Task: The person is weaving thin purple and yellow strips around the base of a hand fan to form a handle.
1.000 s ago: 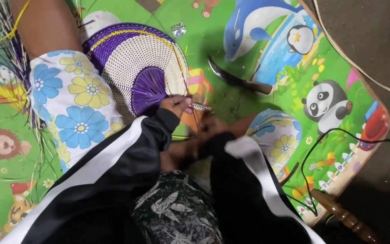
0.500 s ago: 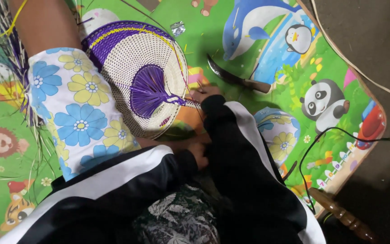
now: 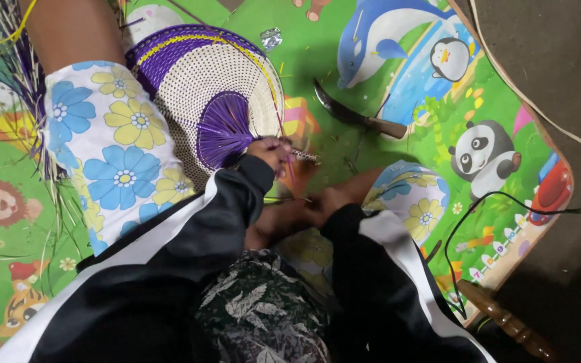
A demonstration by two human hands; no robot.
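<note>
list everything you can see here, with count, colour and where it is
woven fan: 1, cream with purple and yellow border and purple centre, on the mat at upper middle, its base at the left hand
knife: 1, dark curved blade, brown handle, on the mat right of the fan
play mat: 1, green with cartoon animals, covering the floor
loose strips: a bundle, purple, yellow and pale, far left
cable: 1, black, right edge of the mat
wooden leg: 1, brown, turned, lower right
foil scrap: 1, silver, above the fan
left hand: 1, gripping the fan's base
right hand: 1, low beside the knee, pinching a thin strip
</note>
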